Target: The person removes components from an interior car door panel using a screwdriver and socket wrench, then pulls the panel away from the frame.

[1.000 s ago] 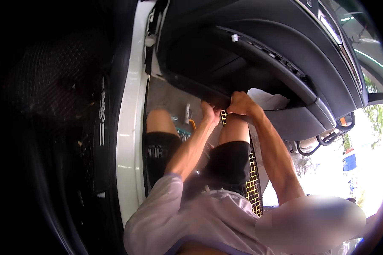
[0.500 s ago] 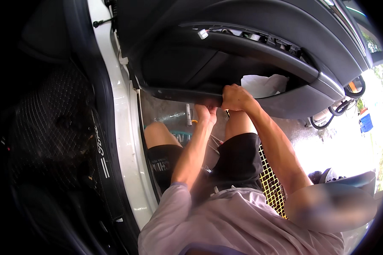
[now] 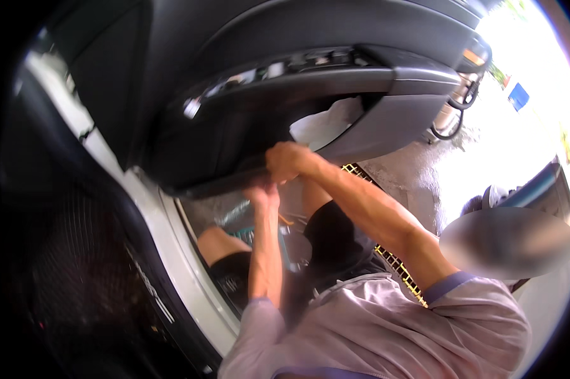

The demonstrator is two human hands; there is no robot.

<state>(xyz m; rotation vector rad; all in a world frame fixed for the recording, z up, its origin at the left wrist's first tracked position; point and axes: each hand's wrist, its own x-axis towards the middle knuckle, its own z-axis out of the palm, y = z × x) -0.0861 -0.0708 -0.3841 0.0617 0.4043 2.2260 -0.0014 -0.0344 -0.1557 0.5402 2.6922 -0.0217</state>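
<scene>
A car door panel, dark with a grey section, stands in front of me with its lower edge over my knees. My right hand is closed over this lower edge, beside the door pocket. Just to its left, my left hand grips the same edge from below; the panel partly hides its fingers. In the pocket lies a crumpled white sheet, paper or cloth. On the panel's upper part, a long opening shows parts inside, and a small white plug hangs at its left end.
To my left runs the white door sill, with a dark car floor mat beyond it. A yellow grating lies by my right leg. Another person, blurred, is close on my right. Black hoses hang beyond the door.
The view has turned, so the door and both hands appear farther left and the sill more slanted. Both hands stay at the panel's lower edge.
</scene>
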